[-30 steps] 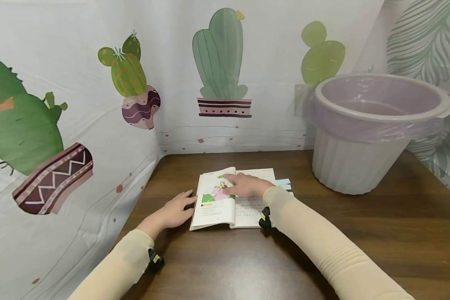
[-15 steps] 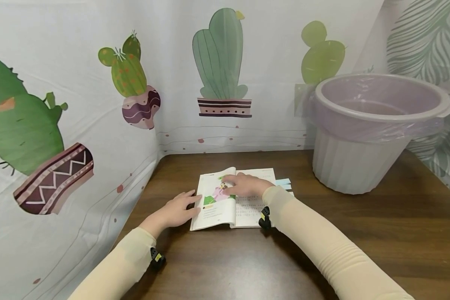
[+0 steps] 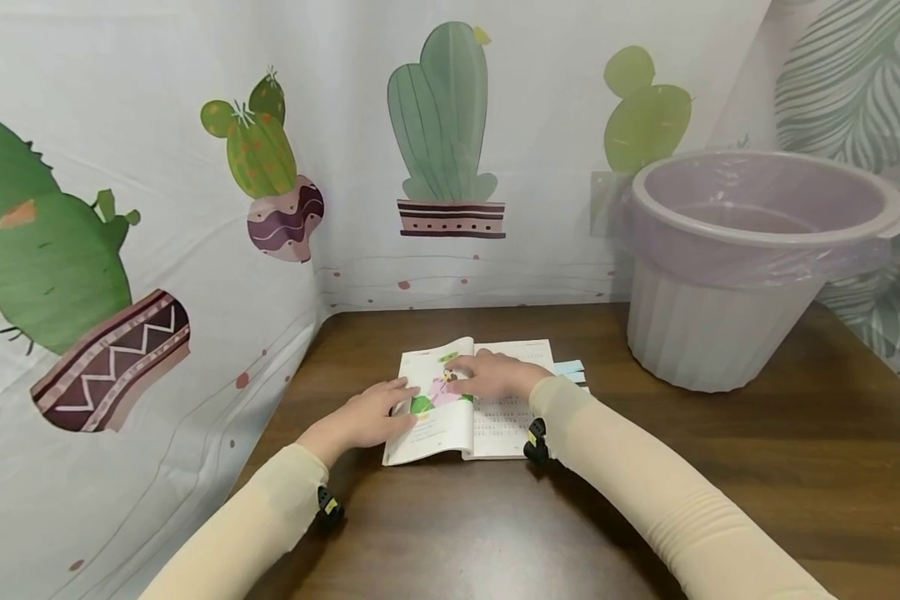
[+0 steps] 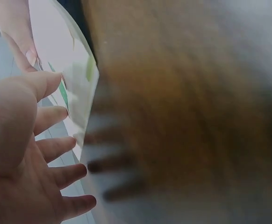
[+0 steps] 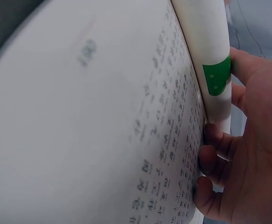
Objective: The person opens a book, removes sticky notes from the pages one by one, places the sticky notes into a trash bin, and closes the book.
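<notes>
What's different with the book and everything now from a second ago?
The left grip moved right, reaching farther over the open book from its left side. Nothing was visibly picked up or let go. The right grip stayed over the book, which is still open, and the bin stayed put.

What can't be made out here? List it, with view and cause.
Head view: part of the open book, covered by the right hand.
Right wrist view: the printed lines, too blurred and small to read.
Left wrist view: the grain of the table, smeared by blur.
Head view: the leftmost printed cactus, cut off by the left edge.
</notes>
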Motion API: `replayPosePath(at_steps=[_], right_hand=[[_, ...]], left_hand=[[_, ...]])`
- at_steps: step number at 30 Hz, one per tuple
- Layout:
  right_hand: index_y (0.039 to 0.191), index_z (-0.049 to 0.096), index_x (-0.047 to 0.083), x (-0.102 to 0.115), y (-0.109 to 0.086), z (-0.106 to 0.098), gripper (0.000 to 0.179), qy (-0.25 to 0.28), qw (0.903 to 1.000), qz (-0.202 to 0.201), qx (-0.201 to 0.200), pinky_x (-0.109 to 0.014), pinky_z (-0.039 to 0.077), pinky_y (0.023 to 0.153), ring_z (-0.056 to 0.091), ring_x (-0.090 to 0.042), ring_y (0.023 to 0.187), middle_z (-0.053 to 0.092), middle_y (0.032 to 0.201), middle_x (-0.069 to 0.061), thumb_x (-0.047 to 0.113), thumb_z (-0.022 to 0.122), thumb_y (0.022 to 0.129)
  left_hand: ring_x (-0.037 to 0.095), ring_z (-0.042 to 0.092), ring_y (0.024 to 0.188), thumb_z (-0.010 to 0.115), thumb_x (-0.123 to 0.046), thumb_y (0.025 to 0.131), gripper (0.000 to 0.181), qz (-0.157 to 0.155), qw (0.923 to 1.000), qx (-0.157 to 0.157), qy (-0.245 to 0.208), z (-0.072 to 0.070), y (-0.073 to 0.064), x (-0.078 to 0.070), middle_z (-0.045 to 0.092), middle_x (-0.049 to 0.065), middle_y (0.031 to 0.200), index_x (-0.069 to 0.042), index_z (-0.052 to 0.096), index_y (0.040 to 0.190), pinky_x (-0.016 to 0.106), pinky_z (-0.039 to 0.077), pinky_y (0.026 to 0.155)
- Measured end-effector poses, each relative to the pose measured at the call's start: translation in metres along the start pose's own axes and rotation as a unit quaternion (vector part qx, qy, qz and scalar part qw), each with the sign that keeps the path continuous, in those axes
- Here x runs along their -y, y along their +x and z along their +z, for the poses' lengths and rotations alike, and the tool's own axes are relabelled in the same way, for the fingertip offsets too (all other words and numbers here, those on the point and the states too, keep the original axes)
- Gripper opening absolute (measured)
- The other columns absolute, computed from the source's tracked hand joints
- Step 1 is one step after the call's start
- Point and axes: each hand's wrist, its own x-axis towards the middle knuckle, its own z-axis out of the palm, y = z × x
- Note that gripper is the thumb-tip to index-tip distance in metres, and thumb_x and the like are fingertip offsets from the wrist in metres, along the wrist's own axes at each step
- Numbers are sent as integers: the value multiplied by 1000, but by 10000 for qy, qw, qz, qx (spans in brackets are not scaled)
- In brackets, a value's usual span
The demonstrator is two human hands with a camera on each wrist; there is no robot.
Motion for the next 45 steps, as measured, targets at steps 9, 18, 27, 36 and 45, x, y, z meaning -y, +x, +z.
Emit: replayPosePath(at_steps=[9, 18, 27, 36, 45], right_hand=[[160, 34, 39, 0, -3, 1, 64, -198, 9998, -64, -46, -54, 49, 102, 57, -25, 110, 57, 133, -11, 65, 43, 102], [166, 18, 32, 1, -21, 0, 89, -265, 9995, -157, -26, -51, 47, 104, 53, -28, 120, 54, 136, -13, 73, 52, 94], [163, 30, 31, 15, -69, 5, 79, -968, 9913, -870, 220, -56, 47, 108, 50, -35, 139, 48, 156, -16, 66, 56, 97], [154, 49, 34, 24, -97, 12, 63, -1265, 9757, -1762, 313, -33, 50, 94, 55, -15, 102, 60, 129, -7, 50, 67, 96], [150, 54, 34, 34, -107, 16, 61, -1697, 9631, -2049, 417, -30, 49, 92, 54, -12, 101, 60, 124, -3, 51, 70, 93]], left_hand=[[36, 42, 149, 57, -40, 103, 58, 206, 9996, 166, -100, -7, 24, -13, 41, 16, 163, -13, 51, 153, 61, 37, 118], [31, 44, 149, 55, -39, 105, 57, 239, 9994, 200, -168, -15, 37, -17, 48, 15, 159, -9, 49, 154, 48, 36, 123], [31, 46, 148, 57, -38, 104, 59, -3, 9993, 350, -153, -25, 44, -24, 51, 13, 157, -8, 47, 154, 50, 37, 122], [30, 42, 150, 60, -37, 102, 63, -237, 9988, 364, -234, -34, 66, -35, 46, 13, 161, -14, 42, 158, 52, 34, 124], [28, 51, 137, 67, -31, 96, 55, 41, 10000, 5, -39, -45, 94, -68, 50, 14, 151, -9, 58, 146, 46, 44, 117]])
